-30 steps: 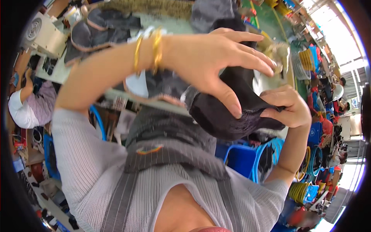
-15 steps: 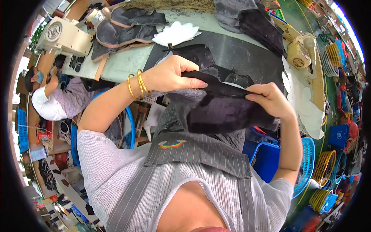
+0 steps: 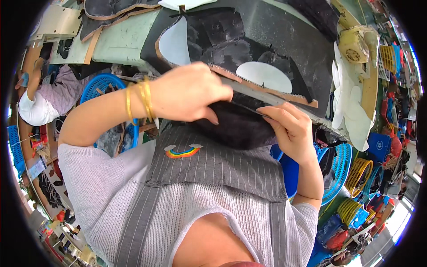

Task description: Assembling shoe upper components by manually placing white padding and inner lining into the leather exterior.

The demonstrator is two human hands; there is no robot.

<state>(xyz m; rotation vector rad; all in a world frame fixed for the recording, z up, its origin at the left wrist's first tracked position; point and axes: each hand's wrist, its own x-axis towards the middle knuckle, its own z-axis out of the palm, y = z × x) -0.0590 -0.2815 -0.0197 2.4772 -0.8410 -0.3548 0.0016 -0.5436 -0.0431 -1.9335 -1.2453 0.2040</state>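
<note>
A person looks down at their own two hands, which hold a dark fuzzy fabric piece point(image 3: 235, 127) against the front edge of a tabletop point(image 3: 120, 42). The left hand point(image 3: 189, 93), with gold bangles point(image 3: 138, 101) on its wrist, lies over the top of the piece, its grip curled and pinching the fabric from above. The right hand point(image 3: 289, 129) is on the piece's right end, its grip pinching the fabric's upper edge between thumb and fingers. The piece sits just above the bib of a grey striped apron point(image 3: 213, 164).

Beyond the piece, on the tabletop, lies a black mat point(image 3: 267, 31) with white oval cut-outs point(image 3: 263, 76) on it. A stack of white cut shapes point(image 3: 351, 111) lies to the right of the piece.

The piece appears mid-handling: gripped by both hands, not yet laid flat on the mat. How much work is done on it cannot be told.
</note>
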